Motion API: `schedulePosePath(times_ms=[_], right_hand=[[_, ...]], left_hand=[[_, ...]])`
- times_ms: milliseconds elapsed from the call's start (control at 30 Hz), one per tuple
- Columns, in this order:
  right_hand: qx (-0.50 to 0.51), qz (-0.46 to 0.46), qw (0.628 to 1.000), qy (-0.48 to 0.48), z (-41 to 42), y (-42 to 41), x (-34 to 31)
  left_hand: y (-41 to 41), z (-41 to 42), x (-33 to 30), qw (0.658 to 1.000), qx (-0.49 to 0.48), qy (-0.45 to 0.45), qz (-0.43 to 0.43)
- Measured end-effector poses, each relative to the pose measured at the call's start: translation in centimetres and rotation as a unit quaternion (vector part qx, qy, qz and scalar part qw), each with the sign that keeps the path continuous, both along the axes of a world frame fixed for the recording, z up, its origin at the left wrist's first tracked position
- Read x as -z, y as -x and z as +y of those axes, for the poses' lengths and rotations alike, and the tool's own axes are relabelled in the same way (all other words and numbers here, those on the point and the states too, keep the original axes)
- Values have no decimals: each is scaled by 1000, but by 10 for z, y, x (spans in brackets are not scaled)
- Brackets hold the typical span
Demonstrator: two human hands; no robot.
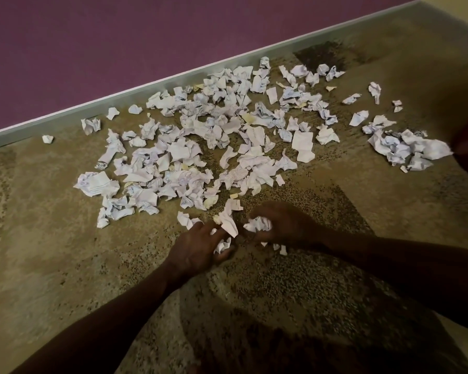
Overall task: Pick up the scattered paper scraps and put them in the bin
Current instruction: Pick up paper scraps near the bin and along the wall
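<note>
We note that the paper scraps (200, 147) are white with a pale lilac cast, some bearing faint blue lines or writing, and a few small pieces among them are cream-yellow. The carpet (52, 238) is olive-tan, mottled with dark speckles, with a darker brown patch at 1 o'clock. At 11 o'clock, the wall (92, 36) is plain purple above a pale grey-white skirting board (146, 86).
</note>
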State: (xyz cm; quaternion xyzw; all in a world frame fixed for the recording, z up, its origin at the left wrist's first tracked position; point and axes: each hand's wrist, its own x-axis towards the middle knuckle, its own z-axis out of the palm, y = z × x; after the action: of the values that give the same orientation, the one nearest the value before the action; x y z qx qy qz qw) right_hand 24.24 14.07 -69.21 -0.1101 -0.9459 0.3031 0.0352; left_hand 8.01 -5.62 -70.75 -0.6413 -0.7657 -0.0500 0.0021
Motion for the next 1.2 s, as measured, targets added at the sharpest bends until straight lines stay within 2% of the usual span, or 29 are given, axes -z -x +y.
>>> schedulePosePath(times_ms=[133, 333, 433, 633, 700, 800, 933, 1067, 1200], right_hand=[[154, 27, 979, 132, 21, -10, -19], [317, 10, 928, 195, 50, -25, -38], [379, 41, 889, 254, 63, -38, -51], [442, 120, 831, 317, 83, -68, -82], [459, 128, 815, 330, 88, -77, -89], [478, 137, 801, 334, 95, -95, -102], [498, 169, 783, 331, 103, -119, -121], [521, 217, 755, 334, 110, -139, -145], [535, 281, 729, 321, 129, -159, -177]], left_hand=[[3, 13, -10, 999, 14, -20, -48], [-13, 46, -44, 984, 4, -108, -142], [-25, 73, -72, 962, -22, -145, -229], [-54, 140, -119, 871, -100, -255, -409], [-59, 160, -129, 833, -150, -257, -467], [-71, 186, -145, 755, -203, -230, -580], [-98, 216, -172, 677, -240, -215, -661], [-128, 244, -197, 641, -231, -211, -701], [-163, 274, -227, 614, -176, -213, -739]])
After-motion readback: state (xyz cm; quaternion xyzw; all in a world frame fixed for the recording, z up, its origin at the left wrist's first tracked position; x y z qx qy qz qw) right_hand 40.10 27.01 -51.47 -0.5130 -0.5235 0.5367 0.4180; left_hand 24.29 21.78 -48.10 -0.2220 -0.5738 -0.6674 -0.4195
